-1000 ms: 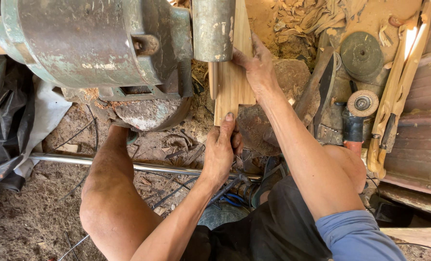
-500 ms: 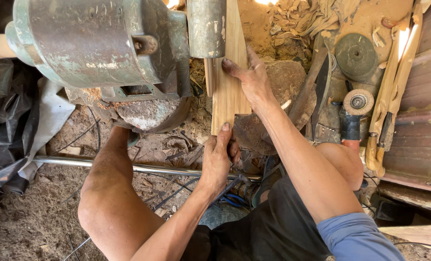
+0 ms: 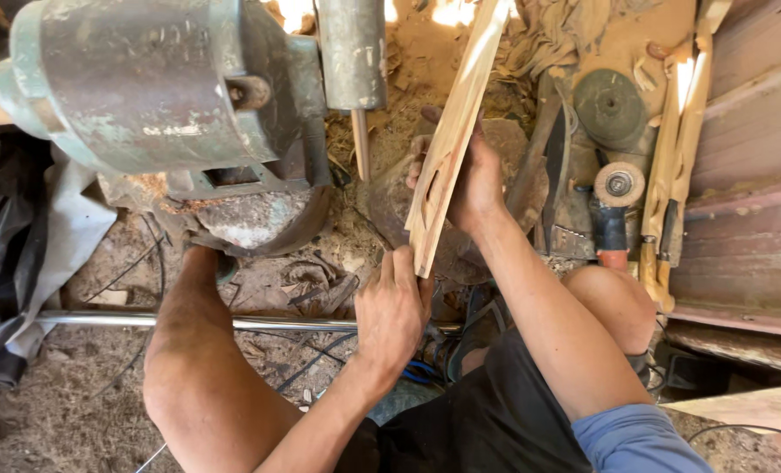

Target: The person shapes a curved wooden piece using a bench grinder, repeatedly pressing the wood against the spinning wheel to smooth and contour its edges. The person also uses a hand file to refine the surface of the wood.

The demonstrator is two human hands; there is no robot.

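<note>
hands: left point(image 3: 393, 311), right point(image 3: 465, 180) both clamped on wooden board point(image 3: 450, 144) | green motor point(image 3: 158, 83) just left | angle grinder point(image 3: 614, 206) right

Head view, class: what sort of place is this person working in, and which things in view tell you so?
Probably a rough woodworking shop. A green motor-driven machine stands on a sawdust-strewn dirt floor, an angle grinder lies nearby, and both hands hold a thin wooden board.

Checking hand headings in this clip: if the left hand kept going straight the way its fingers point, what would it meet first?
The left hand points up the frame, fingertips already at the lower end of the wooden board. That board comes first; depth is hard to judge.
</note>
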